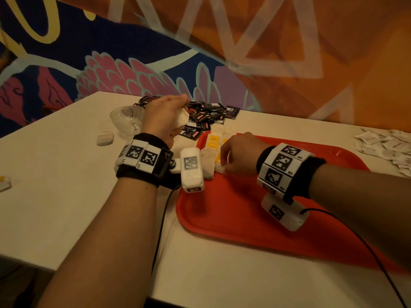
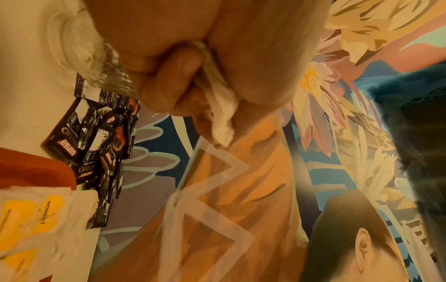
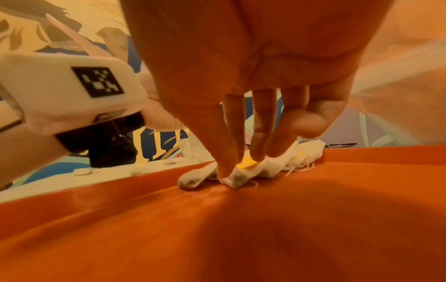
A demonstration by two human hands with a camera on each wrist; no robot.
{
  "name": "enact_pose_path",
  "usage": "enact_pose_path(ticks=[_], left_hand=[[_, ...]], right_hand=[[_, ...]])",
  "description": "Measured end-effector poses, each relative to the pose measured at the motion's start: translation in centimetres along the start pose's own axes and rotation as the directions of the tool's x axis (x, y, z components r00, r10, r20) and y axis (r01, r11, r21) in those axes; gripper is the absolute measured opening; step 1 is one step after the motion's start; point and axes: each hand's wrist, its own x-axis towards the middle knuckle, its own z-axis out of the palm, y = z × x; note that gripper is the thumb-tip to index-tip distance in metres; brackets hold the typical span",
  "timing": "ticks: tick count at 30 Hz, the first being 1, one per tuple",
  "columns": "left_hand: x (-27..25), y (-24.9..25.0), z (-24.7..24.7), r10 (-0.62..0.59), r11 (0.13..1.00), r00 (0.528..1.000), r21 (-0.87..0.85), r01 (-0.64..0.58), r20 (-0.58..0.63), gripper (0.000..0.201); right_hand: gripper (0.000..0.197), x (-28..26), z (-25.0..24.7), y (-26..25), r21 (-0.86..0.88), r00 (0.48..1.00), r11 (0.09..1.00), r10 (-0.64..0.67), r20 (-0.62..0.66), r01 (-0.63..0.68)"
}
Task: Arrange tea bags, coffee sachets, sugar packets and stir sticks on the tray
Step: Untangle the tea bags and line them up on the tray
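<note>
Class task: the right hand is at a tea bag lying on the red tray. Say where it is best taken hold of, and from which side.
Likely from above, at the tea bag's near corner. It lies flat on the tray, so a side approach finds no edge; the right hand's fingertips already press down there and could pinch that corner up.

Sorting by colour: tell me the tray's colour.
Red tray, seen best in the head view.
</note>
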Motion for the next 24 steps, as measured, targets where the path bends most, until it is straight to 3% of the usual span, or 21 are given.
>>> enact_pose_path(ticks=[12, 19, 24], left_hand=[[0.0, -0.2, 0.3, 0.006, 1.000, 0.999, 0.017, -0.006, 0.040, 0.012], [-0.1, -0.3, 0.3, 0.013, 1.000, 0.999, 0.013, -0.014, 0.037, 0.012], [-0.1, -0.2, 0.3, 0.013, 1.000, 0.999, 0.018, -0.013, 0.032, 0.011]], right_hand=[[0.017, 0.4, 0.2, 0.2, 0.016, 0.999, 0.999, -0.034, -0.025, 0.034], [0.013, 0.8, 1.0, -0.4, -0.068, 0.997, 0.995, -0.076, -0.005, 0.076], [0.026, 0.7, 0.5, -0.8, -0.085, 0.991, 0.988, -0.131, -0.037, 0.127]])
